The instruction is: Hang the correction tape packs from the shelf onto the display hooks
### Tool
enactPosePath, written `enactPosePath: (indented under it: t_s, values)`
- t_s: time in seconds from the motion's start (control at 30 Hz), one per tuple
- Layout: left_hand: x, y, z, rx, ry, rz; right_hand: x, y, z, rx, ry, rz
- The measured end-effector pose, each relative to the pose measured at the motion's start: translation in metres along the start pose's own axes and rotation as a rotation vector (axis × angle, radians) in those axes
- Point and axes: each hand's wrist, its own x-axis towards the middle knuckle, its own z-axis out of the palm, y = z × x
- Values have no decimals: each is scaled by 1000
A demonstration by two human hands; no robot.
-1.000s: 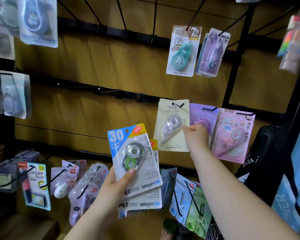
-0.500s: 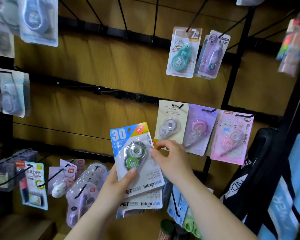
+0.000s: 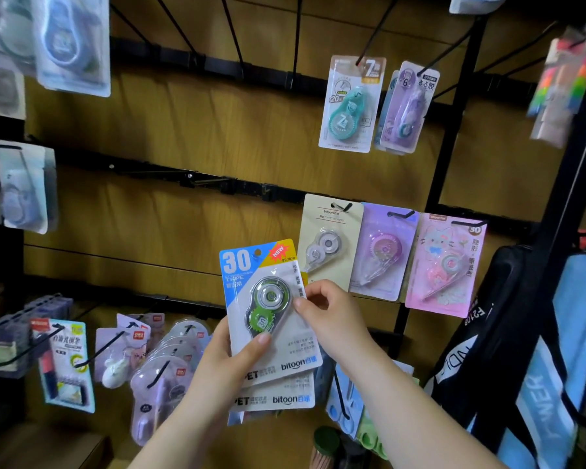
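Observation:
My left hand (image 3: 230,363) holds a small stack of correction tape packs, thumb pressed on the front one. The front pack (image 3: 268,309) is blue and white with a "30" and a green dispenser; a second pack (image 3: 278,397) shows below it. My right hand (image 3: 329,309) pinches the right edge of the front pack. Behind my hands, a cream pack (image 3: 329,242) hangs on a hook, with a purple pack (image 3: 383,252) and a pink pack (image 3: 444,265) beside it. Several bare black hooks (image 3: 197,181) stick out of the middle rail to the left.
Teal and lilac packs (image 3: 351,103) hang on the top rail. More carded stationery (image 3: 163,367) fills the low hooks at left. A black and blue bag (image 3: 528,367) hangs at right by a black upright post (image 3: 454,130). Blurred packs (image 3: 71,42) hang close at upper left.
My right hand left the hanging cream pack, came down and left, and now pinches the front pack in my left hand. The left hand barely moved.

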Motion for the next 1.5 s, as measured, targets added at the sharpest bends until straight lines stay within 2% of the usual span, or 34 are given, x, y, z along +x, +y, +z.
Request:
enactPosePath:
  t_s: [0.2, 0.47, 0.83, 1.1, 1.3, 1.5]
  values:
    - [1, -2, -19, -5, 60, 6, 8, -12, -2, 211, 113, 11]
    - [0, 5, -41, -30, 112, 0, 19, -40, 1, 266, 216, -192]
    - [-3, 9, -55, -59, 132, -9, 39, -37, 9, 200, 304, -76]
    - [0, 5, -69, 13, 179, -9, 66, -37, 21, 156, 365, 3]
    - [1, 8, -83, 21, 180, -3, 86, -38, 32, -121, 418, 3]
    - [1, 15, -83, 13, 183, -12, 90, -36, 41, -157, 353, 60]
